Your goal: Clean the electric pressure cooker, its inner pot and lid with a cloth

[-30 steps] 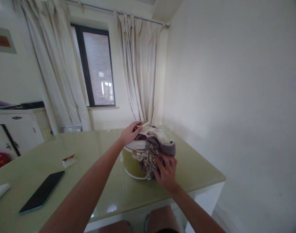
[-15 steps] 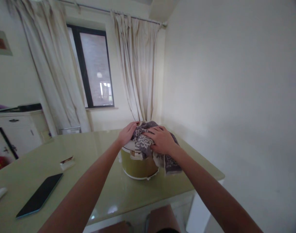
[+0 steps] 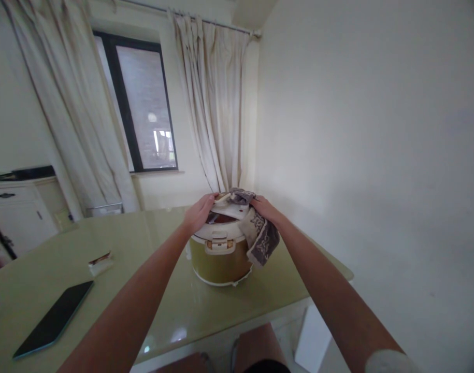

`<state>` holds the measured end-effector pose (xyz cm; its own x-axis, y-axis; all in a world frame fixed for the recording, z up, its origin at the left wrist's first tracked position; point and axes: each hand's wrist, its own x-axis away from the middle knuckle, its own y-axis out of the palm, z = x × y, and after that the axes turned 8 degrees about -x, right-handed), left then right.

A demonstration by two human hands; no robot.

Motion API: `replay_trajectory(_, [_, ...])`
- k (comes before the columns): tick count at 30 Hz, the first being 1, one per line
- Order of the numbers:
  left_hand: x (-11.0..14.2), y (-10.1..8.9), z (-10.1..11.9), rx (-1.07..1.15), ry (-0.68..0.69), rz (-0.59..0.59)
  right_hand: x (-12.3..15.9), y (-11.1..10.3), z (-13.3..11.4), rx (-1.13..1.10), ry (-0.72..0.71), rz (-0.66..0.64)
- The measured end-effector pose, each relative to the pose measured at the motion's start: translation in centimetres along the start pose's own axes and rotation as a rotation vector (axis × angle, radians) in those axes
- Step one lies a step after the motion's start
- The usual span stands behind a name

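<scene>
A round rice cooker (image 3: 217, 263) with a yellow-green body and a white lid stands on the table, its front latch facing me. My left hand (image 3: 199, 213) rests on the left side of the lid, fingers stretched out near its handle. On the lid's right side, my right hand (image 3: 267, 210) is closed on a grey and beige patterned cloth (image 3: 262, 238). Part of the cloth lies over the top of the lid, and the rest hangs down the cooker's right side. The right fingertips are partly hidden in the cloth.
The glossy pale green table (image 3: 151, 233) reaches to the wall at the right. A black tablet (image 3: 54, 318) and a small white packet (image 3: 100, 263) lie at the left. Behind are a white cabinet (image 3: 19, 207), curtains (image 3: 213, 103) and a window.
My right hand has drawn the cloth back and to the right across the lid, baring the lid's front and the latch. The left hand stays at the lid's left side.
</scene>
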<state>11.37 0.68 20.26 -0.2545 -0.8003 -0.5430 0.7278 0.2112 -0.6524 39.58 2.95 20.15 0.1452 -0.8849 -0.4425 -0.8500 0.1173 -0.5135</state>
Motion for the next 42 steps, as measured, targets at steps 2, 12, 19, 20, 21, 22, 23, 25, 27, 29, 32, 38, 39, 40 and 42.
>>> replay_trajectory(2, [0.0, 0.0, 0.0, 0.003, -0.004, -0.005, 1.0, 0.3, 0.6, -0.022, 0.008, 0.049])
replay_trajectory(12, [0.0, 0.3, -0.1, 0.014, 0.006, 0.005, 10.3, 3.8, 0.8, 0.352, -0.253, 0.395])
replay_trajectory(19, [-0.1, 0.3, 0.0, 0.01, 0.012, 0.006, 13.9, 7.3, -2.5, 0.552, -0.431, 0.392])
replay_trajectory(20, [-0.1, 0.2, 0.0, 0.007, 0.012, 0.006, 13.9, 7.8, -3.5, 0.584, -0.447, 0.355])
replay_trajectory(21, [-0.1, 0.2, 0.0, 0.005, 0.012, 0.007, 13.7, 8.2, -4.6, 0.607, -0.458, 0.309])
replay_trajectory(22, [-0.1, 0.1, 0.0, 0.005, 0.013, 0.007, 13.3, 8.6, -5.8, 0.62, -0.463, 0.26])
replay_trajectory(23, [-0.1, 0.1, 0.0, 0.006, 0.016, 0.005, 12.9, 8.9, -7.0, 0.626, -0.464, 0.211])
replay_trajectory(25, [-0.4, -0.1, -0.3, 0.021, 0.013, -0.014, 11.5, 9.2, -9.3, 0.634, -0.465, 0.117])
replay_trajectory(27, [-0.9, -0.1, -0.8, 0.075, -0.004, -0.059, 9.7, 8.9, -11.0, 0.655, -0.486, 0.029])
replay_trajectory(29, [-1.4, -0.1, -1.3, 0.145, -0.022, -0.102, 7.8, 8.0, -11.7, 0.677, -0.526, -0.062])
replay_trajectory(32, [-1.5, -0.2, -1.6, 0.184, -0.014, -0.105, 5.4, 5.9, -11.2, 0.692, -0.546, -0.14])
replay_trajectory(38, [-0.5, -0.2, -0.8, 0.182, -0.028, -0.073, 3.6, 3.2, -8.8, 0.655, -0.408, -0.039])
replay_trajectory(39, [-0.4, -0.2, -0.7, 0.173, -0.04, -0.068, 3.4, 3.0, -8.5, 0.644, -0.379, -0.014])
replay_trajectory(40, [-0.4, -0.1, -0.6, 0.162, -0.047, -0.062, 3.1, 2.8, -8.2, 0.633, -0.344, 0.015])
replay_trajectory(42, [-0.4, 0.0, -0.5, 0.135, -0.046, -0.052, 2.2, 2.4, -7.5, 0.595, -0.24, 0.07])
